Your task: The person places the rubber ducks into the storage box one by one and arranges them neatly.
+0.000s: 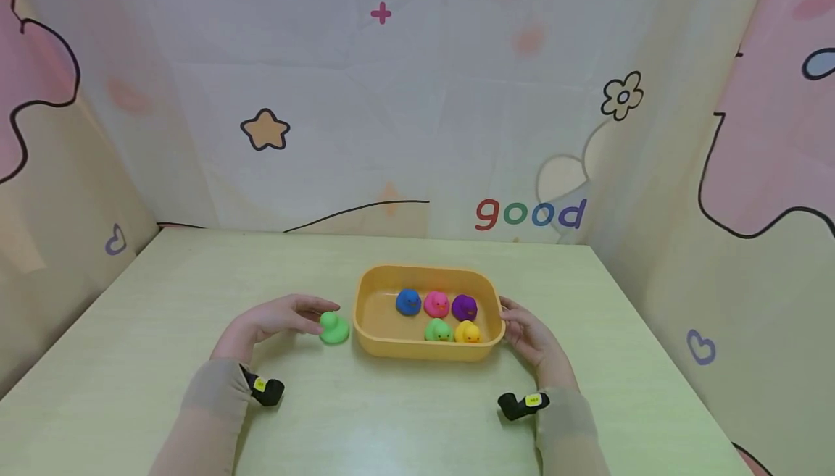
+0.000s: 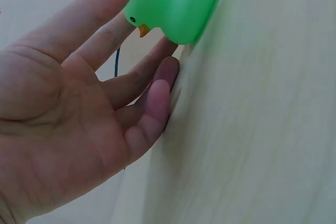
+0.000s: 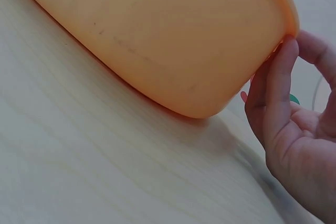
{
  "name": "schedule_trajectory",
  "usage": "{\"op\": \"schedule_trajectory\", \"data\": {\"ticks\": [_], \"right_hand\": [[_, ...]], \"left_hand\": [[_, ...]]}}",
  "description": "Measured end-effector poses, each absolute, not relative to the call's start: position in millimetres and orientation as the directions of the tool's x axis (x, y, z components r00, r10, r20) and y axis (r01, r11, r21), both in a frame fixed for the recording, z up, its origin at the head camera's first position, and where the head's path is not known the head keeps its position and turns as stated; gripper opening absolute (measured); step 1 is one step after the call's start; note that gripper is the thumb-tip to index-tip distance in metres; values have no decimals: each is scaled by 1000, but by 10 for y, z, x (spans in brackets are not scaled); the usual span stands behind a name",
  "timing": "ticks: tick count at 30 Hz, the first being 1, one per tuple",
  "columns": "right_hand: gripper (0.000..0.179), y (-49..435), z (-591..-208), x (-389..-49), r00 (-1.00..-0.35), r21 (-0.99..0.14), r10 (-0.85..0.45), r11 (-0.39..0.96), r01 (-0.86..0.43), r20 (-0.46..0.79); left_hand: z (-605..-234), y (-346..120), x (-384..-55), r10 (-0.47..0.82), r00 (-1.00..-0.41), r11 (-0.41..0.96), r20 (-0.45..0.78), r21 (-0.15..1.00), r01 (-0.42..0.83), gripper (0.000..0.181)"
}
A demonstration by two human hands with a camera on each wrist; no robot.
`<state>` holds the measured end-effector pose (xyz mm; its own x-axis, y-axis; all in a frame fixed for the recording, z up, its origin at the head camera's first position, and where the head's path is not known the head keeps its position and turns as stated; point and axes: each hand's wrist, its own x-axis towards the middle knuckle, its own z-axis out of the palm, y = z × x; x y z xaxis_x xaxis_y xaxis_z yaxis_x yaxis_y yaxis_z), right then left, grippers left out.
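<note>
A green toy duck point(image 1: 334, 329) sits on the table just left of a yellow-orange plastic bin point(image 1: 417, 350). My left hand point(image 1: 287, 316) reaches round the duck from the left, its fingers loosely bent and thumb at the duck's side. The left wrist view shows the duck point(image 2: 184, 9) past the fingertips, the palm bare. At the bin's right end, my right hand point(image 1: 531, 335) holds the rim with its fingertips, as the bin point(image 3: 157, 40) shows in the right wrist view. Inside are blue point(image 1: 408, 302), pink point(image 1: 437, 304), purple point(image 1: 464, 307), green point(image 1: 439, 330) and yellow point(image 1: 467, 332) ducks.
Pale wood-grain table point(image 1: 385, 418) lies under everything. Printed cloth point(image 1: 417, 128) hangs behind and along both sides of it. A black wrist camera is strapped on the left wrist point(image 1: 264, 390) and another on the right wrist point(image 1: 522, 405).
</note>
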<state>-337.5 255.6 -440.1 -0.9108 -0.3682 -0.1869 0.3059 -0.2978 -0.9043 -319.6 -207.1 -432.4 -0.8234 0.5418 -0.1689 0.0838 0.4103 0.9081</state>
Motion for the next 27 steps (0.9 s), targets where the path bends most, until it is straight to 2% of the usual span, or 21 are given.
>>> {"op": "schedule_trajectory", "data": {"ticks": [6, 16, 21, 27], "right_hand": [[62, 2542, -4397, -3381, -910, -905, -374, -302, 301, -178], [61, 2537, -4387, -3356, -912, -895, -369, -322, 307, -180], [63, 2549, -4443, -3386, -908, -894, -380, -324, 309, -176], [57, 2581, -4541, -3477, -914, -895, -374, -337, 293, -158]], "left_hand": [[-4354, -2027, -3216, 565, -811, 403, -149, 908, 113, 54], [-4357, -1995, -3231, 509, -845, 456, -164, 884, 103, 47], [-4331, -2023, -3233, 428, -888, 485, -166, 872, 71, 48], [-4296, -2050, -3230, 271, -954, 493, -129, 870, 22, 54]]}}
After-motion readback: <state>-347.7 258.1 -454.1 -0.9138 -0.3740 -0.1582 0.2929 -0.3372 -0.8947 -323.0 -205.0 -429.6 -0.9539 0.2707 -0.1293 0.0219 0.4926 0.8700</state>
